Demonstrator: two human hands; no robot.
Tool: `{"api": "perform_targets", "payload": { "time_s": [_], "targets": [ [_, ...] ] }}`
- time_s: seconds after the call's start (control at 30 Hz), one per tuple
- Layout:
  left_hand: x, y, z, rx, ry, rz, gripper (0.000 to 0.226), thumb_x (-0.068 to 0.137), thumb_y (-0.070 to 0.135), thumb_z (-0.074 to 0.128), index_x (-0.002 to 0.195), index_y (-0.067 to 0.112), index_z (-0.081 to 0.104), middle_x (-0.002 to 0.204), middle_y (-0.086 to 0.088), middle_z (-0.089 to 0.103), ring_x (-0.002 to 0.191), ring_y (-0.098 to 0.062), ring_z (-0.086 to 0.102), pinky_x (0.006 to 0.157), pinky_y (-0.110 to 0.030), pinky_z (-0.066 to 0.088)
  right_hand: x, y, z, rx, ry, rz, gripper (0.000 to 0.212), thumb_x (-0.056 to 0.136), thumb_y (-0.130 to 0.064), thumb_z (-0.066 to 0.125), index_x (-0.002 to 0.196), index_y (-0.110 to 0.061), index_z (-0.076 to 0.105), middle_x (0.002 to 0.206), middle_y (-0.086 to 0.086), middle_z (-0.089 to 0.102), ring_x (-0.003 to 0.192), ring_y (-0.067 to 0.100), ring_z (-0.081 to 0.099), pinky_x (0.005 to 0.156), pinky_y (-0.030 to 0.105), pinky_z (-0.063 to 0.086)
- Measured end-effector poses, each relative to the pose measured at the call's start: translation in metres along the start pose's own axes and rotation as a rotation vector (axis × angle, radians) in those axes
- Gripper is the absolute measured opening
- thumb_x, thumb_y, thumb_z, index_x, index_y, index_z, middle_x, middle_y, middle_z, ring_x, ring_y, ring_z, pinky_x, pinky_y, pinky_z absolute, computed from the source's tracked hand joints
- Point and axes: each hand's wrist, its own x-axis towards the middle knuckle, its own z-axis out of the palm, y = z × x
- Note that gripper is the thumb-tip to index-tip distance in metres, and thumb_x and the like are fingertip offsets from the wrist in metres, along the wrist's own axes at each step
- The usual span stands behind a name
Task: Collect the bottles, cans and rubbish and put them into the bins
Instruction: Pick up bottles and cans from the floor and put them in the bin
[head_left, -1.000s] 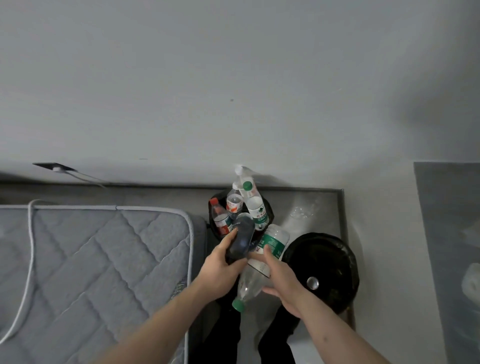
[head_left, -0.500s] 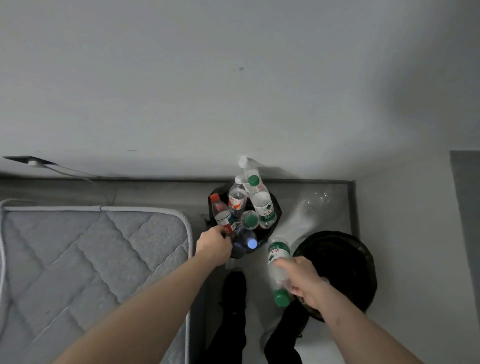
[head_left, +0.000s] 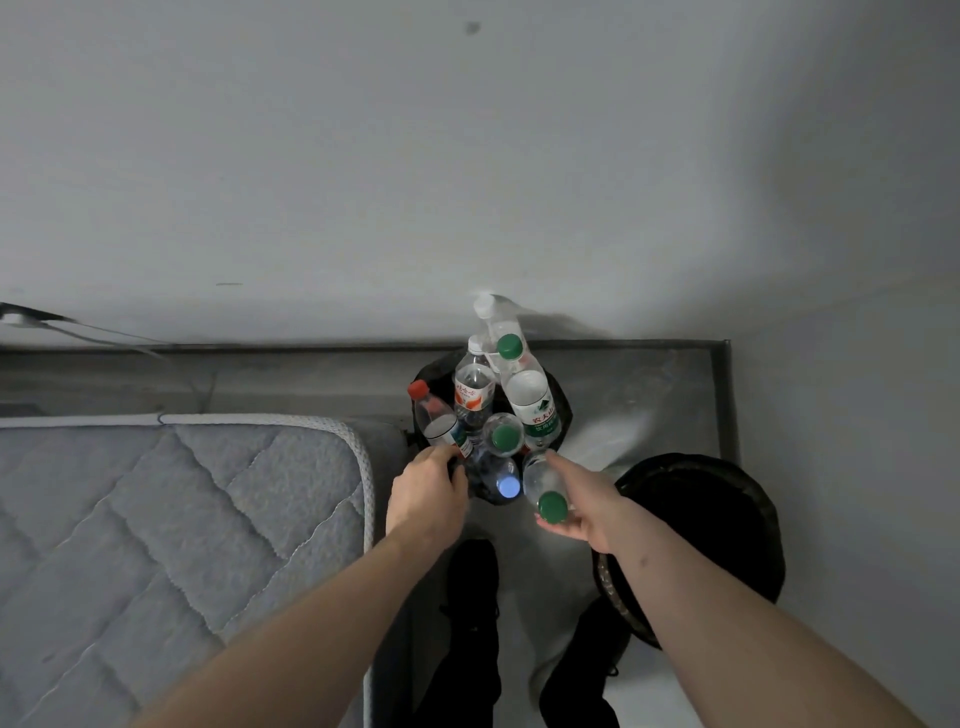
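A small black bin (head_left: 434, 371) against the wall is crammed with upright plastic bottles: a red-capped one (head_left: 434, 415), an orange-labelled one (head_left: 472, 389), a tall green-capped one (head_left: 527, 395) and several more. My left hand (head_left: 426, 493) grips a dark bottle with a pale blue cap (head_left: 498, 480) at the bin's near edge. My right hand (head_left: 582, 501) holds a clear green-capped bottle (head_left: 543, 486), cap towards me, its base pushed in among the others.
A larger black-lined bin (head_left: 727, 499) stands to the right, by the white wall. A grey quilted mattress (head_left: 171, 530) fills the left. My dark shoes (head_left: 472, 587) stand on the pale floor below the bins. A cable runs along the skirting at far left.
My right hand has swung its green-capped bottle from beside the large bin up into the small bin's cluster. My left hand stays on the blue-capped bottle, pressed lower.
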Motion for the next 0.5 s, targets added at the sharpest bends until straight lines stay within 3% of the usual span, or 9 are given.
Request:
{"api": "perform_targets", "payload": {
  "time_s": [0.07, 0.17, 0.37, 0.43, 0.5],
  "targets": [
    [0.001, -0.001, -0.003, 0.001, -0.001, 0.013, 0.024, 0.098, 0.026, 0.050, 0.116, 0.029, 0.065, 0.116, 0.007, 0.067, 0.097, -0.025, 0.066, 0.081, -0.039, 0.055, 0.003, -0.003, 0.004, 0.021, -0.017, 0.016, 0.042, 0.087, -0.049, 0.074, 0.101, -0.013, 0.058, 0.104, 0.014, 0.062, 0.094, 0.036, 0.073, 0.072, 0.047, 0.063],
    [0.003, -0.003, -0.009, 0.001, 0.008, 0.032, 0.027, 0.099, 0.027, 0.050, 0.122, 0.030, 0.065, 0.123, 0.009, 0.066, 0.103, -0.024, 0.066, 0.085, -0.039, 0.055, 0.006, -0.004, 0.009, 0.073, -0.029, 0.026, 0.046, 0.091, -0.055, 0.067, 0.114, -0.016, 0.058, 0.113, 0.016, 0.063, 0.085, 0.036, 0.075, 0.070, 0.048, 0.064],
    [0.004, -0.009, -0.021, -0.021, 0.018, 0.039, 0.028, 0.098, 0.027, 0.053, 0.123, 0.029, 0.066, 0.125, 0.010, 0.064, 0.102, -0.021, 0.066, 0.086, -0.037, 0.054, 0.001, 0.003, 0.010, 0.151, -0.006, -0.016, 0.040, 0.101, -0.051, 0.052, 0.124, -0.019, 0.055, 0.112, 0.012, 0.063, 0.079, 0.036, 0.077, 0.065, 0.045, 0.063],
    [0.004, -0.009, -0.024, -0.036, 0.029, 0.052, 0.028, 0.098, 0.027, 0.053, 0.123, 0.028, 0.066, 0.125, 0.010, 0.064, 0.102, -0.020, 0.066, 0.086, -0.037, 0.054, -0.001, 0.004, 0.010, 0.153, 0.005, -0.038, 0.040, 0.102, -0.051, 0.049, 0.127, -0.021, 0.055, 0.118, 0.010, 0.060, 0.080, 0.034, 0.077, 0.064, 0.044, 0.063],
    [0.005, -0.010, -0.026, -0.049, 0.044, 0.067, 0.027, 0.098, 0.027, 0.053, 0.123, 0.027, 0.066, 0.124, 0.010, 0.064, 0.102, -0.019, 0.065, 0.086, -0.037, 0.054, -0.003, 0.004, 0.012, 0.132, 0.011, -0.052, 0.036, 0.103, -0.049, 0.046, 0.125, -0.022, 0.054, 0.111, 0.009, 0.061, 0.086, 0.035, 0.076, 0.068, 0.046, 0.063]
  ]
}}
